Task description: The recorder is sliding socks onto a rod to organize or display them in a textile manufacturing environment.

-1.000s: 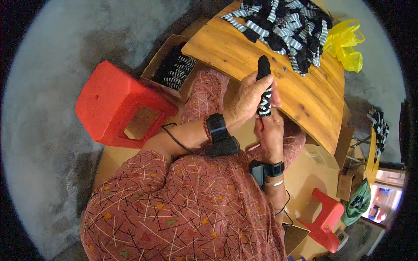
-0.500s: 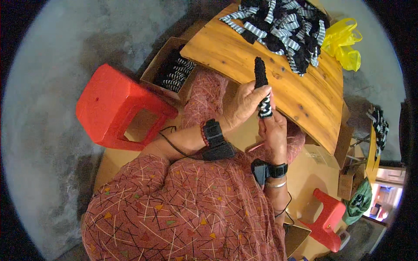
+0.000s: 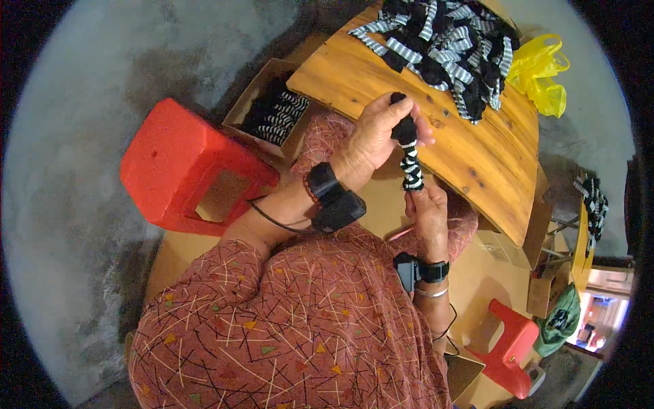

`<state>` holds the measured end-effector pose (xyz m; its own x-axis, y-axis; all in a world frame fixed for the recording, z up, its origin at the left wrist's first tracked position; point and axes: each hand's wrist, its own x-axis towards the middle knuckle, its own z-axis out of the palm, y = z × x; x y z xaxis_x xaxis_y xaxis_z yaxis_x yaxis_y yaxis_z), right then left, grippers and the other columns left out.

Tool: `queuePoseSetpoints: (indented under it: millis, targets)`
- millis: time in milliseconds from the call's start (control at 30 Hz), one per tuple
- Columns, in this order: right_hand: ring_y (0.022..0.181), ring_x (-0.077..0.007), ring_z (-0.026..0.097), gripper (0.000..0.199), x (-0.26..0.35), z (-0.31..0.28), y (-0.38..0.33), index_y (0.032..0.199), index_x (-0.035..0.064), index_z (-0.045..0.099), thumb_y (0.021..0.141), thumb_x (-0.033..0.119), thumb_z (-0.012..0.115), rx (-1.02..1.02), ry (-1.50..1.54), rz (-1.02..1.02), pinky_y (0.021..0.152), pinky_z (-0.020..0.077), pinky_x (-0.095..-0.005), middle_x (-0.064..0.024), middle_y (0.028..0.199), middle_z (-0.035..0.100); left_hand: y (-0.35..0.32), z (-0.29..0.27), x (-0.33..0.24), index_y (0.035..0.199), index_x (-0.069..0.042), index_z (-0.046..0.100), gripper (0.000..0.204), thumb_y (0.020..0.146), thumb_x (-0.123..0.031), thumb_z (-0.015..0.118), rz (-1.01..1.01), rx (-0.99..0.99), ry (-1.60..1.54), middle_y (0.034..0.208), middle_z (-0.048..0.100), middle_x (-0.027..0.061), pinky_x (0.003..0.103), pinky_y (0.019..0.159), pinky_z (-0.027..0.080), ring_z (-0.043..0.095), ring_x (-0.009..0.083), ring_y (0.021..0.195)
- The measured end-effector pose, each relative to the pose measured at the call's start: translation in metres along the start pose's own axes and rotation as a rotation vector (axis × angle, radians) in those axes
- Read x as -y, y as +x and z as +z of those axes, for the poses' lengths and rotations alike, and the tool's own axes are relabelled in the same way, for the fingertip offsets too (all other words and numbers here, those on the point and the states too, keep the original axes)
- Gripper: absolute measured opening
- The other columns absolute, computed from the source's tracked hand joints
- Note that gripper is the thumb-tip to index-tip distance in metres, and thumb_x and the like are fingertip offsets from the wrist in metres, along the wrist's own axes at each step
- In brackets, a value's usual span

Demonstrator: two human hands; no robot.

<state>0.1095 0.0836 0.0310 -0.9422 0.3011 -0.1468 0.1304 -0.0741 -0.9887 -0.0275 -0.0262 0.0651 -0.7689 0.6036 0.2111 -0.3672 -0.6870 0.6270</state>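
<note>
A narrow black-and-white striped knitted piece (image 3: 411,163) hangs between my two hands, in front of the wooden table's near edge. Its upper end is plain black, its lower end striped. With the thumb over the top, my left hand (image 3: 378,133) is closed around the black end, which pokes out beside the thumb. Below, the fingers of my right hand (image 3: 429,204) pinch the striped end. On the table (image 3: 334,75) lies a loose heap of black and grey-white striped knitted pieces (image 3: 453,51).
A cardboard box (image 3: 235,112) with stacked striped pieces (image 3: 283,121) stands left of the table. Nearer is a red plastic stool (image 3: 170,167); another red stool (image 3: 511,344) sits at lower right. A yellow plastic bag (image 3: 541,71) is beyond the table's right side.
My left hand has slid up the knitted piece to its black end, covering most of it. More of the striped part shows, stretched out between the hands. The right hand stays at the lower end.
</note>
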Motion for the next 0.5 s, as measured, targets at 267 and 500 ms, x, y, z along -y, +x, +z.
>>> queuePoseSetpoints:
  millis: [267,500]
  targets:
    - [0.040,-0.0042,0.032,0.021,0.012,0.012,-0.001,0.072,0.0077,0.050,0.090,0.018,0.048,-0.011,0.018,0.103,0.036,0.0242,-0.0200,0.0052,0.052,0.040,-0.010,0.028,0.020,0.096,-0.004,0.047,0.014,0.088,-0.015,0.051,0.252,-0.310,0.153,0.064,0.053,0.0048,0.037,0.061,0.055,0.058,0.0177,0.059]
    - [0.042,-0.0064,0.035,0.013,0.009,0.009,0.008,0.082,0.0052,0.049,0.090,0.015,0.045,0.102,0.250,0.110,0.037,0.0280,-0.0217,0.0001,0.059,0.045,-0.010,0.018,0.022,0.100,-0.003,0.048,0.020,0.088,-0.019,0.052,0.064,-0.208,0.147,0.061,0.053,0.0058,0.035,0.057,0.054,0.057,0.0181,0.054]
